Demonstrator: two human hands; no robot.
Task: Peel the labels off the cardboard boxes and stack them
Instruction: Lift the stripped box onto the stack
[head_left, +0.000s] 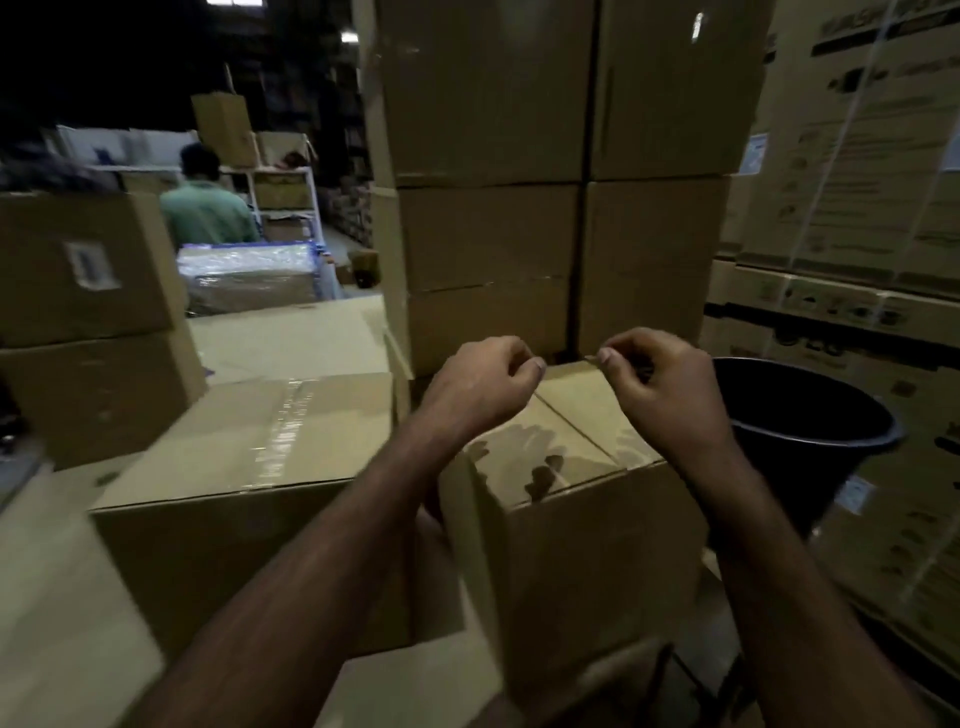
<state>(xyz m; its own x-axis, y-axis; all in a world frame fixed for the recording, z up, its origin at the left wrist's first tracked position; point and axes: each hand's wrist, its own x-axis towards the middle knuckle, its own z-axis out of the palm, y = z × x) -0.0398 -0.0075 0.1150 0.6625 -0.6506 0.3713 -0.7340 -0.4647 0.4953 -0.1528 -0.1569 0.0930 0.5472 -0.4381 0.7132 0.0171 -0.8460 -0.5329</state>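
Tall box stack (561, 171) rises just behind the cardboard box (587, 499); black bucket (800, 431) just beside box's R side. Both hands above box top w/ fingers curled: left hand (480, 384) & right hand (660, 389) each seem to pinch something thin, can't tell what.

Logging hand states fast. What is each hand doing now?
Left hand: fingers curled; whether it holds anything cannot be told.
Right hand: fingers curled, same; cannot tell.
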